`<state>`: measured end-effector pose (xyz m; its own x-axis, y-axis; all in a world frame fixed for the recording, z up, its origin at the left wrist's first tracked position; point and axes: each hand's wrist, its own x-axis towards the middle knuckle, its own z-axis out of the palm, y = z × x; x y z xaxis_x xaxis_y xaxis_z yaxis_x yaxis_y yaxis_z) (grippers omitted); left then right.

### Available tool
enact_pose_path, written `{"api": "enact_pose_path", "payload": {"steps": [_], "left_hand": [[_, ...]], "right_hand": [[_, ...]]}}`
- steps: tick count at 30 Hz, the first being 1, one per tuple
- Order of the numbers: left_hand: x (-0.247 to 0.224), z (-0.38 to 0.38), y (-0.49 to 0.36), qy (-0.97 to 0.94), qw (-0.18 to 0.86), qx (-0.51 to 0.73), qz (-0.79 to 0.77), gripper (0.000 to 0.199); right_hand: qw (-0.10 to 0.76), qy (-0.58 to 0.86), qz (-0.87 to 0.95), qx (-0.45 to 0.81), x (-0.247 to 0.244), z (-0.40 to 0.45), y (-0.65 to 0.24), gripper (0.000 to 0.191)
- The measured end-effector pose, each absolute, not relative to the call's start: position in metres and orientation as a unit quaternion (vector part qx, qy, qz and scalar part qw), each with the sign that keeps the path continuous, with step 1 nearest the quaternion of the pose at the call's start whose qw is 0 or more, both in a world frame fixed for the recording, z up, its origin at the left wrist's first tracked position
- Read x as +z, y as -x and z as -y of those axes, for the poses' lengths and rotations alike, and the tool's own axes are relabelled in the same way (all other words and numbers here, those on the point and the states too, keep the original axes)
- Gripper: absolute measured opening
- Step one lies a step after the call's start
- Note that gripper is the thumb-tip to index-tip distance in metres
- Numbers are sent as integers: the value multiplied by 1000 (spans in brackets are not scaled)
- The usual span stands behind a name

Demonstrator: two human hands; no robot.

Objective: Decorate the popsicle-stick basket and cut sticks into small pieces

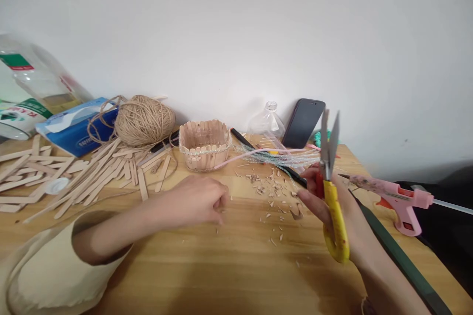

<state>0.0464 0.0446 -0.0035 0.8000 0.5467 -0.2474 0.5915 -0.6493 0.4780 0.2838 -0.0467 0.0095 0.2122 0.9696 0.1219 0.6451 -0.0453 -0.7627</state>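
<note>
My right hand [318,199] holds a pair of scissors [335,221] with yellow and red handles; the blades point up and stand slightly apart. Over the middle of the table my left hand [203,202] is closed, its fingers curled down, and whatever they may pinch is hidden. Just beyond it stands a small basket [205,157] built of wooden craft sticks, with a glittery strand around its outside. From near its base a pink strip [254,154] runs to the right, across a bundle of sparkly cords [277,158].
Loose craft sticks [107,172], a twine ball [146,120] and a blue tissue pack [83,128] lie left. Wood scraps [275,184] litter the table. A phone [303,123] leans against the wall beside a clear bottle piece [269,118]. A pink glue gun [401,199] rests at the right edge.
</note>
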Motion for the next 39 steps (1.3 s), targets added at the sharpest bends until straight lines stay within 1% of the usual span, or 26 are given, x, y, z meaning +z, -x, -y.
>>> {"api": "enact_pose_path", "payload": {"steps": [2,4,6,7,9,13,15,17,19,21,22,24,26,28,29,32,33,34,37,39], "left_hand": [[-12,-41,-52,-908,292,-18,-299,9],[-14,-41,-57,-883,360,17,-300,15],[-8,-45,-58,-833,436,63,-335,18],[-2,-48,-56,-810,458,80,-358,18],[9,-52,-48,-809,445,66,-378,16],[15,-48,-33,-883,360,-110,-281,6],[8,-43,-35,-893,353,-139,-242,5],[1,-40,-43,-886,391,-96,-229,11],[0,-41,-54,-880,434,-2,-195,22],[3,-43,-59,-867,445,75,-209,23],[6,-44,-60,-861,443,86,-234,22],[10,-44,-58,-858,437,46,-268,24],[9,-42,-58,-875,419,-29,-240,28],[5,-39,-62,-893,399,-57,-200,29],[2,-37,-67,-900,390,-44,-190,30],[-1,-31,-82,-914,374,51,-148,27],[0,-29,-87,-916,374,61,-134,26],[2,-26,-90,-916,383,46,-113,26],[3,-15,-97,-891,447,-78,-10,25],[-1,-11,-101,-869,483,-109,28,28]], "right_hand": [[309,718,594,191,8,47,-283,33],[277,739,593,156,8,46,-282,35],[275,745,591,140,9,45,-281,35],[282,743,590,145,11,45,-282,34],[303,727,587,187,13,46,-283,31],[377,672,566,294,12,47,-288,28],[398,657,556,316,10,47,-289,26],[408,653,551,321,9,46,-288,25],[419,651,544,323,10,45,-287,24],[443,640,538,325,11,43,-285,23],[460,629,534,327,11,43,-285,24],[494,604,527,337,10,44,-285,29],[510,586,523,350,8,45,-286,36],[511,579,527,355,5,46,-288,41],[514,575,528,354,4,47,-288,42],[547,567,514,341,-1,46,-290,45],[558,565,506,338,-2,45,-291,46],[567,563,498,337,-3,45,-291,47],[571,552,501,343,-3,45,-291,45],[565,546,511,349,0,45,-290,44]]}}
